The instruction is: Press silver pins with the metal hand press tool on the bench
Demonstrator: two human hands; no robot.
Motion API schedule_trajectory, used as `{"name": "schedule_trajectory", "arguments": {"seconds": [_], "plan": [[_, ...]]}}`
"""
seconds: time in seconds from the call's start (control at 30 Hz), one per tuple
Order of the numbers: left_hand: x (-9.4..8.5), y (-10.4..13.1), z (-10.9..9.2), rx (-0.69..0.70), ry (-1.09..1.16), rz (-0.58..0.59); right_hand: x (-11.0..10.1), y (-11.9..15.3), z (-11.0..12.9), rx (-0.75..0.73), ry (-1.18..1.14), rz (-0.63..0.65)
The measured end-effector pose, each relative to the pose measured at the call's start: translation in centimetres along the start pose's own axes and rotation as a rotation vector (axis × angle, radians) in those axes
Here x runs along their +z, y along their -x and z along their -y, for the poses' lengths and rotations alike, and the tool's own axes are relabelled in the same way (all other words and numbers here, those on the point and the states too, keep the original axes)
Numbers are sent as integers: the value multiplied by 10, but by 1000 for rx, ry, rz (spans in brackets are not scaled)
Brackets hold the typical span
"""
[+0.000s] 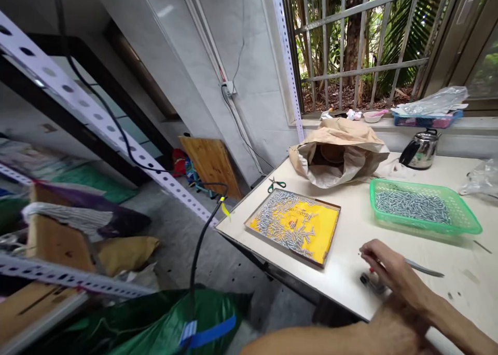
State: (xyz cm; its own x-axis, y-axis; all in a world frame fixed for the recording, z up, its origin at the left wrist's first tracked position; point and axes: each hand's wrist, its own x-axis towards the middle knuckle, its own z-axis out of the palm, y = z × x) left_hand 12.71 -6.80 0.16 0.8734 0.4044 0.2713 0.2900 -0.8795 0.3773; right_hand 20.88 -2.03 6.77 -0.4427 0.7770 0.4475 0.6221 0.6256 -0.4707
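Observation:
My right hand [383, 261] reaches in from the lower right over the table, its fingers bent and closed together at the tips. Whether anything small is between them cannot be made out. Just under it lies a small black object [368, 282] with a bit of red by it, partly covered. My left hand [402, 321] is crossed close below my right wrist, blurred, its fingers hidden. To the left, a shallow tray [329, 259] with a yellow sheet [324, 225] holds many loose silver screws [268, 215]. A curved grey strip [426, 269] lies behind my right hand.
A green plastic basket [472, 222] of screws stands at the right. Behind are an open brown paper bag [346, 137], a metal kettle [424, 150] and green-handled scissors [277, 183]. A perforated metal post [155, 173] and black cable [198, 251] cross the left side.

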Motion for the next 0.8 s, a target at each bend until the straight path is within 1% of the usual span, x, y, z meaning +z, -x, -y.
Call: {"name": "schedule_trajectory", "arguments": {"seconds": [0.07,0.1,0.13,0.17,0.2,0.23,0.27,0.3,0.33,0.4,0.43,0.5,0.57,0.67,0.73,0.8], "plan": [[-4,3,10,18,-24,-58,-20,-12,1,-30,77,-242],[-11,6,19,-14,-44,-85,-32,-18,-3,-28,148,-348],[-20,9,31,-93,-73,-101,-46,-24,-10,-11,227,-431],[-33,13,45,-214,-106,-110,-61,-30,-20,14,307,-491],[-48,18,61,-375,-161,-122,-74,-34,-32,56,375,-523],[-64,22,79,-520,-219,-121,-86,-35,-46,97,444,-509],[-80,27,97,-646,-281,-117,-95,-34,-60,155,521,-450],[-96,31,114,-742,-348,-105,-101,-29,-72,226,592,-380],[-109,34,130,-805,-413,-93,-103,-22,-81,294,643,-316],[-126,40,156,-865,-486,-29,-95,1,-86,370,631,-198],[-131,42,166,-872,-498,-7,-86,14,-82,363,563,-143],[-132,45,180,-867,-495,21,-63,44,-63,290,362,-55],[-130,48,186,-851,-484,37,-39,70,-39,290,245,24],[-128,53,190,-831,-477,63,-15,96,-11,334,214,88],[-130,56,190,-829,-476,75,-8,103,-4,381,236,101],[-133,57,190,-833,-478,79,-8,104,-5,449,260,126]]}}
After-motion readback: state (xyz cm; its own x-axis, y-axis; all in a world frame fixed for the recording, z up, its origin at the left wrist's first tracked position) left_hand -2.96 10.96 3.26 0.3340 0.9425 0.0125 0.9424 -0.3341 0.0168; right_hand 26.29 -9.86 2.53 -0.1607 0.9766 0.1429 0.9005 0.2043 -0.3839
